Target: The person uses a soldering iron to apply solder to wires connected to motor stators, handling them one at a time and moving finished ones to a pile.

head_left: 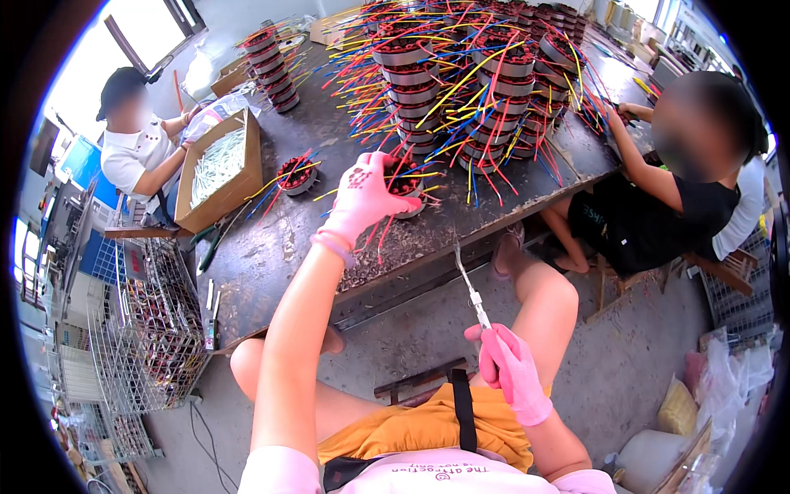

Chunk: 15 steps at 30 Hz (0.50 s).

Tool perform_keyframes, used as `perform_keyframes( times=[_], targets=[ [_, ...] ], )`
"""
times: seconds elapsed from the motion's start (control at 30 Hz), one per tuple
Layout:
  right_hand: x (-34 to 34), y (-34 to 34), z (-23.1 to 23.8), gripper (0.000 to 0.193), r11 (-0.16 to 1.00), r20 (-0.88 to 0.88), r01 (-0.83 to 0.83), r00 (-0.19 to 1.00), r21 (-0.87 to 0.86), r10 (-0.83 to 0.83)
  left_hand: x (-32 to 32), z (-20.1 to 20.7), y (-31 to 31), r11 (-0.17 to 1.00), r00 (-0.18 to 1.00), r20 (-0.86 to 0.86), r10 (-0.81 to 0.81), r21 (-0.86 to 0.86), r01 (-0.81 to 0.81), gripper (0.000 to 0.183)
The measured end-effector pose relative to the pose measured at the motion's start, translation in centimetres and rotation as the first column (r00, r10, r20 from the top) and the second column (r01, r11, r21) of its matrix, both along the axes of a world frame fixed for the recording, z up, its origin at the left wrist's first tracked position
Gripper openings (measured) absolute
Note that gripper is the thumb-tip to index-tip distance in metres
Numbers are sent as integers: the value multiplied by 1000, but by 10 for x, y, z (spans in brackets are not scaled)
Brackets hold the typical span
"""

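Left hand (360, 196), pink-gloved: clamped on a wire-wound ring core (406, 183) near the front edge of the table (276, 259). Right hand (512, 362), nearer the body: closed round a slim tool (475, 298), tip directed away and apart from the core. Red leads (383, 235) hang loose from the held core; work on it is judged incomplete. Left of the left hand: one lone core (298, 175). Beyond that hand: tall stacks of cores (411, 90); whether finished or pending cannot be determined.

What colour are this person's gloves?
Pink: both the left glove, with a dark print, and right glove; head view.
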State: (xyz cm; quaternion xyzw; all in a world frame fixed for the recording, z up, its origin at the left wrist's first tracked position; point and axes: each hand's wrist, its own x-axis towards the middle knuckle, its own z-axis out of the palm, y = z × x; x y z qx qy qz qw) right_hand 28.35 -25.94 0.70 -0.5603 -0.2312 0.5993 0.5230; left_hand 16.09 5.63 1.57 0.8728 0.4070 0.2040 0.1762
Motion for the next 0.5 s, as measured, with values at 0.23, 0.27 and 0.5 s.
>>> perform_keyframes(
  times=[0.23,0.27,0.5],
  targets=[
    [-15,3,5,34,997,-19,-59,998,-43,58,-112,1,-60,989,996,13,84,122,-85,79],
    [-20,5,2,34,995,-46,-85,996,-47,83,-131,-6,-63,988,995,-25,98,121,-95,80],
    [-60,20,-15,36,953,6,-263,964,-151,267,-194,-48,-73,974,978,-72,195,136,-184,82]
  ],
)
